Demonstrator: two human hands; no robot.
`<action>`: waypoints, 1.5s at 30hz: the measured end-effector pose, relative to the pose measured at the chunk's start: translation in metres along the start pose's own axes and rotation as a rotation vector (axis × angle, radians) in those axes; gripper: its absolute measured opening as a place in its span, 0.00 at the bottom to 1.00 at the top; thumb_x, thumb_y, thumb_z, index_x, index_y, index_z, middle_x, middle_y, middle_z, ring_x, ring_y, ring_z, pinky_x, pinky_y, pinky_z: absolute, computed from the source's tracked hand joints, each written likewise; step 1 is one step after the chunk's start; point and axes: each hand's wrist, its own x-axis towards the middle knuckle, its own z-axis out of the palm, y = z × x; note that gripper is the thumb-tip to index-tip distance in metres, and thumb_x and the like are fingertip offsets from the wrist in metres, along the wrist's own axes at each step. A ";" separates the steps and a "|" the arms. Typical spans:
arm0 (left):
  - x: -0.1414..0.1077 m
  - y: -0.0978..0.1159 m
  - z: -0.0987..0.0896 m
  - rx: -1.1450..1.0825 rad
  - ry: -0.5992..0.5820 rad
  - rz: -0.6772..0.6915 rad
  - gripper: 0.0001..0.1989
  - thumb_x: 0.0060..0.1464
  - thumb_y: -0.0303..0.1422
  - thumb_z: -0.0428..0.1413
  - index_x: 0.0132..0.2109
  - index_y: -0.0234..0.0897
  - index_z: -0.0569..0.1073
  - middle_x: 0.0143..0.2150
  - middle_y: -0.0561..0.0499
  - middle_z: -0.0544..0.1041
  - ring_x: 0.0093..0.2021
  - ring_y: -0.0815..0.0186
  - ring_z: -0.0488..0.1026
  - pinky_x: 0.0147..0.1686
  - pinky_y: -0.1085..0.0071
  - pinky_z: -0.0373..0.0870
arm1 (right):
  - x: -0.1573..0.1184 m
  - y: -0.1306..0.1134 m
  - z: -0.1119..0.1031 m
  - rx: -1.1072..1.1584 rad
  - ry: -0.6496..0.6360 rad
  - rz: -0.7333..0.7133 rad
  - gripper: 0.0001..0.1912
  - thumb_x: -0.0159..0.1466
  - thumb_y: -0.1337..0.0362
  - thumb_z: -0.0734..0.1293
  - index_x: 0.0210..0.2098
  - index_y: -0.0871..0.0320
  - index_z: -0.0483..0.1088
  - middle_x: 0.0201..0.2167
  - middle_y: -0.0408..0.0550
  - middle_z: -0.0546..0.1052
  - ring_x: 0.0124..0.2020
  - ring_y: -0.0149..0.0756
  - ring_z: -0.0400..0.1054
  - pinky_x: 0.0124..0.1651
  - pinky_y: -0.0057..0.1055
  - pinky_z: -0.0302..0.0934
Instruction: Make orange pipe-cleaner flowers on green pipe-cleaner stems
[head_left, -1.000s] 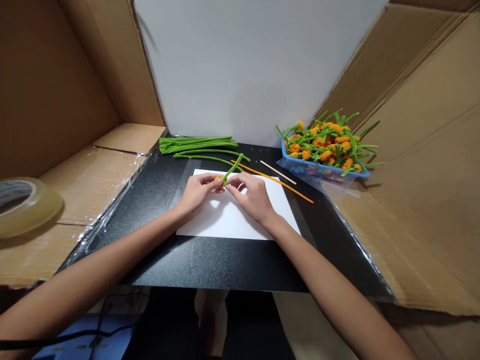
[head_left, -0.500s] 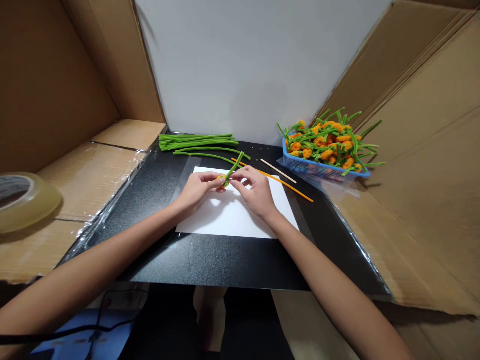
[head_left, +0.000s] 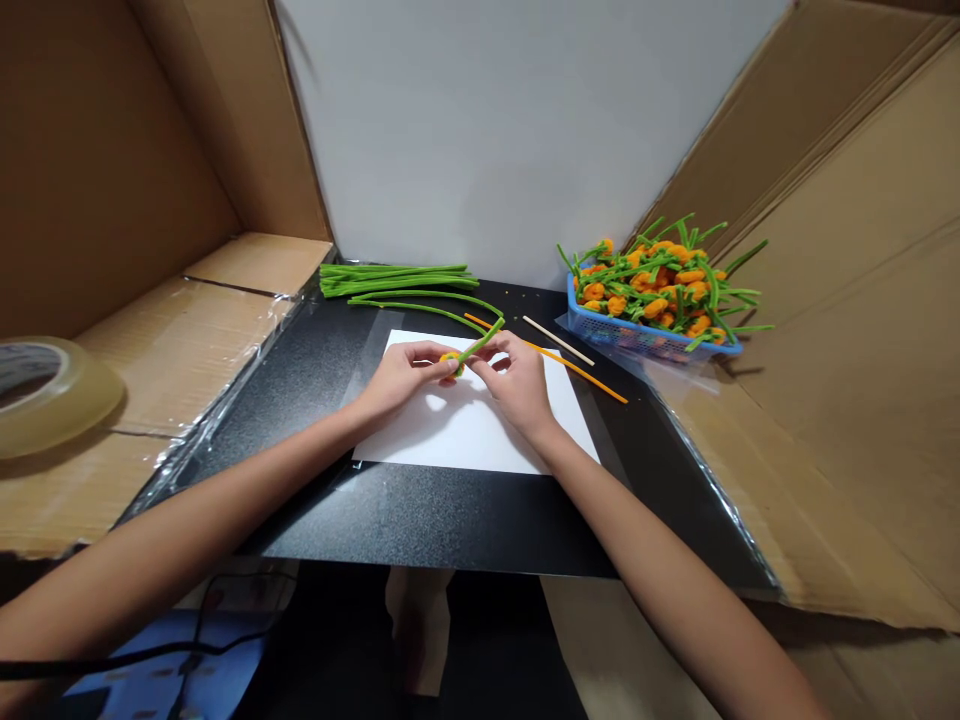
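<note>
Over the white paper (head_left: 457, 430), my left hand (head_left: 401, 378) pinches a small orange and green pipe-cleaner flower (head_left: 451, 366) between thumb and fingers. A green stem (head_left: 484, 338) slants up and right from the flower. My right hand (head_left: 517, 378) is closed on this stem near its base, with thumb and index finger close to the flower. The fingertips of both hands are nearly touching, and the exact grip of the right ones is partly hidden.
Green pipe cleaners (head_left: 397, 280) lie at the back left. An orange pipe cleaner (head_left: 585, 377) and a thin pale stick (head_left: 559, 341) lie right of the paper. The blue basket (head_left: 652, 338) holds several orange flowers. A tape roll (head_left: 90, 395) sits on cardboard at left.
The green stem has tipped from steep to a lower slant toward the right. My right hand has shifted slightly right; my left hand still holds the flower.
</note>
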 end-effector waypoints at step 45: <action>0.000 0.001 -0.005 0.337 0.166 0.345 0.16 0.52 0.38 0.64 0.46 0.34 0.79 0.44 0.45 0.80 0.39 0.64 0.77 0.43 0.68 0.76 | 0.004 0.006 0.001 0.617 -0.237 0.434 0.09 0.54 0.68 0.68 0.34 0.55 0.79 0.35 0.47 0.80 0.40 0.38 0.73 0.40 0.32 0.66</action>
